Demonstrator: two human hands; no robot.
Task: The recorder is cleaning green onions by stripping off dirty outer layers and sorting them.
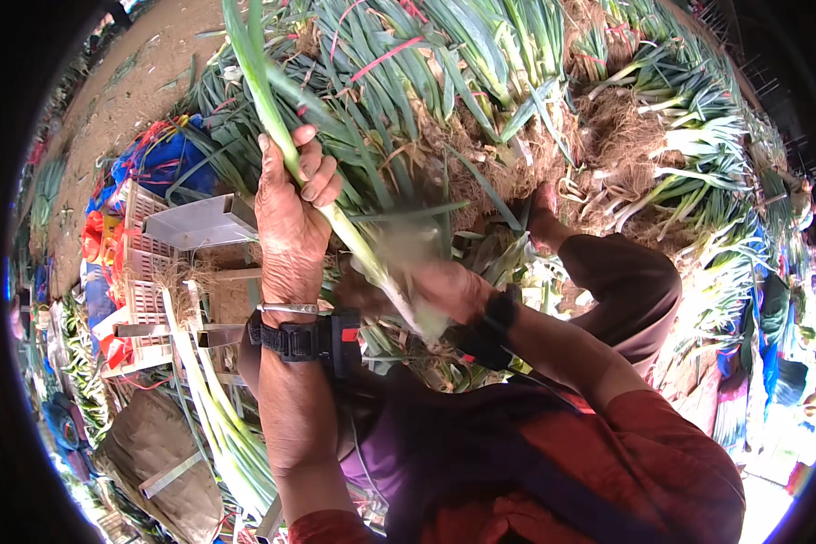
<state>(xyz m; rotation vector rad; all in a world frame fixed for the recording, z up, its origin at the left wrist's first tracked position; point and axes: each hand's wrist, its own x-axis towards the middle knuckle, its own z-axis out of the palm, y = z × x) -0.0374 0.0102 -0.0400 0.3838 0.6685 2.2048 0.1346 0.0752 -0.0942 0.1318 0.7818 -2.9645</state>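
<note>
My left hand [297, 195] is wrapped round the middle of a green onion [369, 258], whose long green leaves rise past my fingers toward the upper left. Its pale root end slants down to the right, in front of my body. Beside that lower stalk is my right hand [440, 286], smeared by motion, so its fingers and anything in them cannot be made out. Dark straps circle both wrists, and a metal bracelet sits on the left one.
Bundled green onions [480, 54] with brown roots pile up ahead and to the right. At left stand a pale plastic crate [145, 218], a metal box [199, 224] and several stalks [204, 381] with roots. Blue and red plastic [159, 163] lies behind the crate, beside bare soil [109, 109].
</note>
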